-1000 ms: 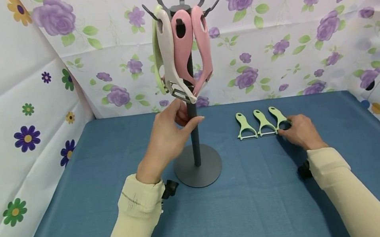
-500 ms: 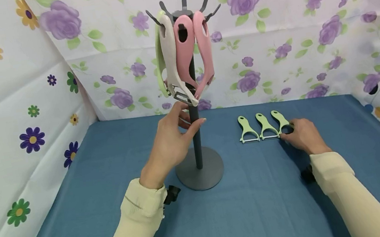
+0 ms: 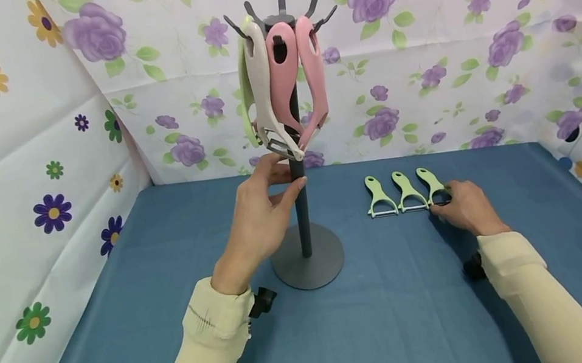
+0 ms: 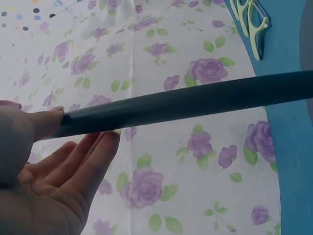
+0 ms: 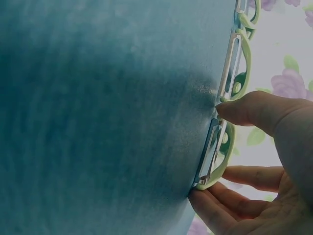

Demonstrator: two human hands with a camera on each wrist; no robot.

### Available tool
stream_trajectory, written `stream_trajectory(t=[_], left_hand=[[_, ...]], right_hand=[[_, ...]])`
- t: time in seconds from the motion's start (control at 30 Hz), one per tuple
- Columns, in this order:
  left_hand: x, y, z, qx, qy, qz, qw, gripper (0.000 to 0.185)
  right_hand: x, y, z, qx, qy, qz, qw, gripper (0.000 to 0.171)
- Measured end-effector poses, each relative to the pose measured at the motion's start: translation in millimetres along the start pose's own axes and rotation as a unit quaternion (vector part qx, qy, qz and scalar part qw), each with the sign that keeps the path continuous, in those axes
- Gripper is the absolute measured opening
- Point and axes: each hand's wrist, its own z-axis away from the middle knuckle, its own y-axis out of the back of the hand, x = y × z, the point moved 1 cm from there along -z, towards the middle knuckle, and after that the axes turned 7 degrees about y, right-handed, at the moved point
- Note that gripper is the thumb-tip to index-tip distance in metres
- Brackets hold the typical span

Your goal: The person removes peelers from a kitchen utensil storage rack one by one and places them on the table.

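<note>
A grey stand (image 3: 301, 205) with a round base and top hooks carries a white peeler (image 3: 264, 96), two pink peelers (image 3: 282, 78) and a green one behind them. My left hand (image 3: 285, 176) holds the stand's pole just under the hanging peelers. In the left wrist view its thumb (image 4: 46, 122) presses the pole (image 4: 195, 100) from one side, with the fingers on the other. Three green peelers lie in a row on the blue cloth. My right hand (image 3: 445, 198) pinches the rightmost green peeler (image 3: 429, 183) at its blade end, thumb (image 5: 244, 110) above and fingers (image 5: 210, 203) below.
The other two green peelers (image 3: 379, 196) (image 3: 407, 191) lie close to the left of the held one. The blue cloth (image 3: 375, 317) covers the table. Floral sheets (image 3: 445, 51) wall in the back and both sides. The stand's base (image 3: 308, 262) sits between my arms.
My left hand has shifted slightly up the pole and closed its thumb onto it. The right hand has stayed on the rightmost green peeler.
</note>
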Motion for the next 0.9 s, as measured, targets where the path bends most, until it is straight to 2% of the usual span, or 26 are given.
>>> stream_trajectory(t=[0.1, 0.33, 0.73, 0.9], left_hand=[[0.9, 0.2, 0.1, 0.010, -0.002, 0.007, 0.9999, 0.040], [1.3, -2.3, 0.9, 0.015, -0.008, 0.022, 0.9996, 0.031], [0.6, -5.3, -1.7, 0.016, -0.011, 0.004, 0.9998, 0.030], [1.7, -4.9, -2.3, 0.014, -0.002, -0.003, 0.9999, 0.026]], right_hand=[[-1.8, 0.6, -1.9, -0.003, -0.001, 0.001, 1.000, 0.072], [-0.9, 1.7, -2.5, -0.018, -0.015, -0.002, 1.000, 0.074], [2.4, 2.9, 2.9, -0.036, -0.011, -0.001, 0.999, 0.080], [4.6, 4.5, 1.7, -0.059, -0.008, 0.004, 0.998, 0.086]])
